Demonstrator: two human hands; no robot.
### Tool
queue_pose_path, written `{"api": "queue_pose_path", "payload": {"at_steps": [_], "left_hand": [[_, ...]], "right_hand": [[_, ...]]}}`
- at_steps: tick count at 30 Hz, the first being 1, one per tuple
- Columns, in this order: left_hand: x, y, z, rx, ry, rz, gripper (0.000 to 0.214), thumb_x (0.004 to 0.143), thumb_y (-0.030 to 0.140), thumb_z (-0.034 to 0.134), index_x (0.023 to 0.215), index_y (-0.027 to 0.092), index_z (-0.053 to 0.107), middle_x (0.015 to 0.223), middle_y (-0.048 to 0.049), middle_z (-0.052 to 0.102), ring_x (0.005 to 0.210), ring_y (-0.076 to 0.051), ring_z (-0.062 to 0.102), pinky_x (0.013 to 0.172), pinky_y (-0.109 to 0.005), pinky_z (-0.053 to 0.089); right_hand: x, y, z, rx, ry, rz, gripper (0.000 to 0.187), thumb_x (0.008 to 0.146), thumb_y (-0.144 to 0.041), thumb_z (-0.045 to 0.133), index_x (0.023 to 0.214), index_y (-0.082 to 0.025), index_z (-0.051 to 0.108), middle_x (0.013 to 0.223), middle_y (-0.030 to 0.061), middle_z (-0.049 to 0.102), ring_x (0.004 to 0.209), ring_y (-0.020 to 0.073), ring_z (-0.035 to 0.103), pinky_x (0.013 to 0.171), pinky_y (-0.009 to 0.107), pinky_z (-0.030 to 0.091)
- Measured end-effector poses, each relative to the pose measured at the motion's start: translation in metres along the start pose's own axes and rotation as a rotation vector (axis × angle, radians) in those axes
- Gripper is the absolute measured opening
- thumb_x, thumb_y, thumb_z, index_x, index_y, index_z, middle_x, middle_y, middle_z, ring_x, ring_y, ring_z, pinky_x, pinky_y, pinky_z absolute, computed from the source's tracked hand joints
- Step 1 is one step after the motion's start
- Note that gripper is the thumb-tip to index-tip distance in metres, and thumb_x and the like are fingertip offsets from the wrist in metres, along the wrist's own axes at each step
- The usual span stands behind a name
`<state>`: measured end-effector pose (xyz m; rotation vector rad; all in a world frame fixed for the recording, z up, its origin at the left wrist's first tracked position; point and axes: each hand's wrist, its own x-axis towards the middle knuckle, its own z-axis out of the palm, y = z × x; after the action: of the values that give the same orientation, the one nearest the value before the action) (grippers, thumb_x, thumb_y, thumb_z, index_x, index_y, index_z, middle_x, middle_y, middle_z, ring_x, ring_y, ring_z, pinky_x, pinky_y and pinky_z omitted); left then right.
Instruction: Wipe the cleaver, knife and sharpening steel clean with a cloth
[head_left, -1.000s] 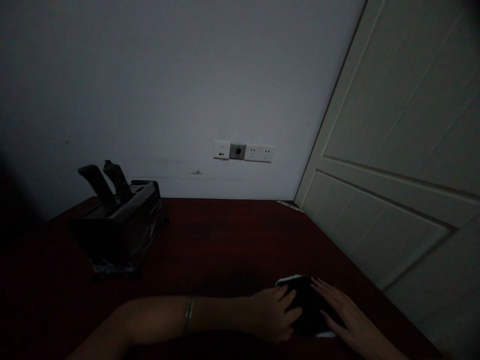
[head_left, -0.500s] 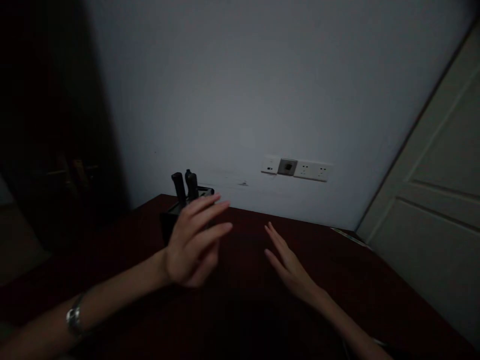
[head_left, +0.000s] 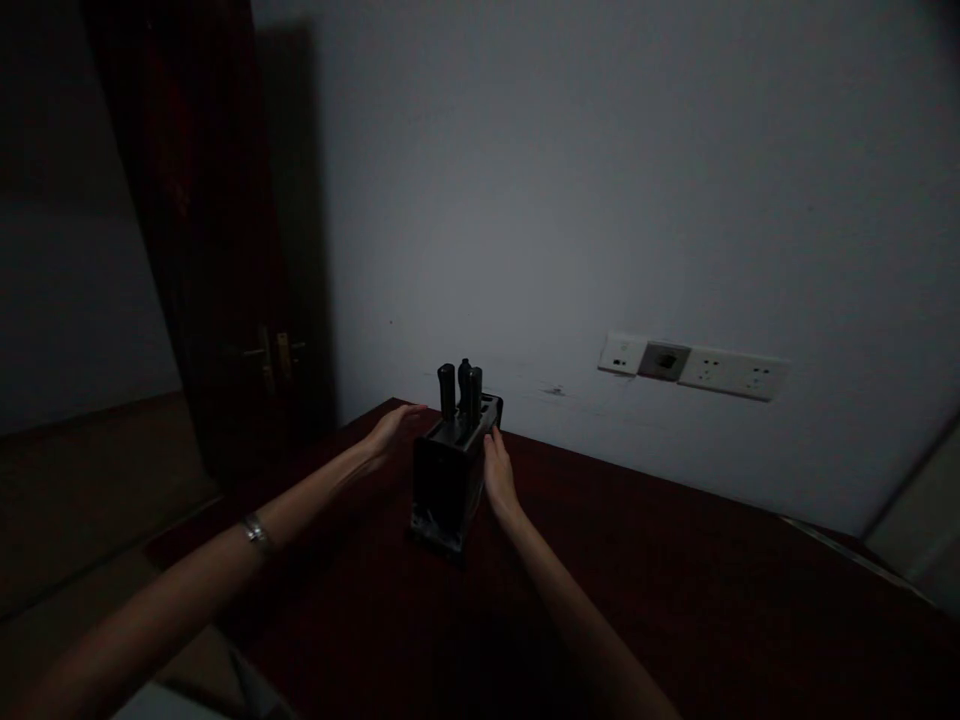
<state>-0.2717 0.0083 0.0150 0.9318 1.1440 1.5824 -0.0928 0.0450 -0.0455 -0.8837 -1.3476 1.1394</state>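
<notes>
A black knife block [head_left: 448, 480] stands near the far left corner of a dark red table [head_left: 675, 600], with three dark handles [head_left: 460, 386] sticking up from its top. My left hand [head_left: 393, 427] is stretched out at the block's left side, fingers flat and extended, close to or touching it. My right hand [head_left: 497, 472] lies flat against the block's right side, fingers pointing up. A metal bracelet [head_left: 256, 529] sits on my left wrist. The room is dim.
The table stands against a pale wall with a row of sockets [head_left: 694, 367]. A dark wooden door [head_left: 217, 240] with a brass handle stands left of the table. A pale door edge [head_left: 915, 540] shows at the far right.
Both hands left a dark flat object at the table's near right, rose open, and reached out to either side of the knife block. The view swung left.
</notes>
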Motion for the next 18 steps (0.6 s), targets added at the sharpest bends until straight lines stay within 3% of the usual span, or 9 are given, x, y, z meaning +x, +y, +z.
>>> {"api": "queue_pose_path", "payload": {"at_steps": [4,8,12,18], "left_hand": [[-0.004,-0.023,0.018,-0.155,-0.099,-0.114,0.022,0.08,0.027,0.048,0.087,0.012,0.063,0.083,-0.0058,0.067,0.079,-0.019,0.062,0.079,-0.028,0.042],[-0.008,-0.029,0.03,-0.195,-0.087,-0.141,0.021,0.082,0.026,0.048,0.079,0.013,0.064,0.071,-0.003,0.068,0.069,-0.017,0.062,0.074,-0.026,0.043],[-0.008,-0.029,0.033,-0.223,-0.094,-0.208,0.023,0.082,0.027,0.049,0.085,0.011,0.065,0.071,-0.0052,0.069,0.071,-0.02,0.064,0.077,-0.029,0.045],[-0.013,-0.024,0.037,-0.237,-0.114,-0.217,0.027,0.082,0.028,0.051,0.099,0.011,0.064,0.078,-0.0071,0.07,0.077,-0.023,0.065,0.079,-0.033,0.047]], "right_hand": [[0.001,0.008,0.012,0.001,0.023,-0.013,0.066,0.081,-0.055,0.037,0.136,-0.019,0.032,0.146,0.0,0.022,0.136,0.0206,0.01,0.11,0.039,0.004],[0.001,0.01,0.019,0.051,0.039,-0.028,0.068,0.081,-0.058,0.031,0.139,-0.021,0.026,0.147,-0.0017,0.019,0.136,0.0185,0.01,0.11,0.035,0.005],[0.002,0.012,0.025,0.058,0.066,-0.028,0.069,0.083,-0.056,0.027,0.14,-0.015,0.022,0.148,0.0014,0.015,0.136,0.0175,0.01,0.11,0.034,0.005],[0.004,0.016,0.031,0.083,0.11,-0.026,0.067,0.084,-0.055,0.025,0.14,-0.017,0.02,0.148,0.0001,0.014,0.136,0.0155,0.01,0.11,0.036,0.005]]}}
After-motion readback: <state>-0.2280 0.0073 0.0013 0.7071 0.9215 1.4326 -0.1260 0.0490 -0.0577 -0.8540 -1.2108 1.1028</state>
